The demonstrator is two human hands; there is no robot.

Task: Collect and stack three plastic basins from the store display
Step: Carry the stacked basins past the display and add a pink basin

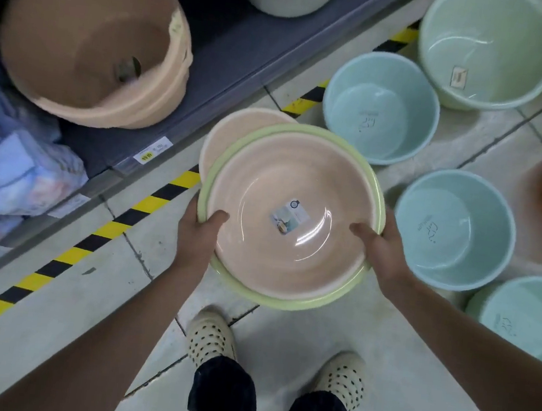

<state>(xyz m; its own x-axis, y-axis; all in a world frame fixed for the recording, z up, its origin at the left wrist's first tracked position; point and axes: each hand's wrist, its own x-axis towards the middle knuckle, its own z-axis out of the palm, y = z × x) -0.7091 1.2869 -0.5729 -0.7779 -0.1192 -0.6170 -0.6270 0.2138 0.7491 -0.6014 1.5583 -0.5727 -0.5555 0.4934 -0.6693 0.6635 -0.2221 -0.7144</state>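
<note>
I hold a nest of basins over the tiled floor. A pink basin (292, 241) with a paper label sits inside a pale green basin (289, 302). A second pink basin (226, 137) pokes out beneath them at the upper left. My left hand (200, 231) grips the left rim, thumb inside the pink basin. My right hand (382, 250) grips the right rim the same way.
A stack of tilted pink basins (92, 49) rests on the grey shelf (232, 50) at the upper left. Several blue basins (380, 106) and a green one (490, 51) stand on the floor at the right. Yellow-black tape (92, 240) edges the shelf. My feet are below.
</note>
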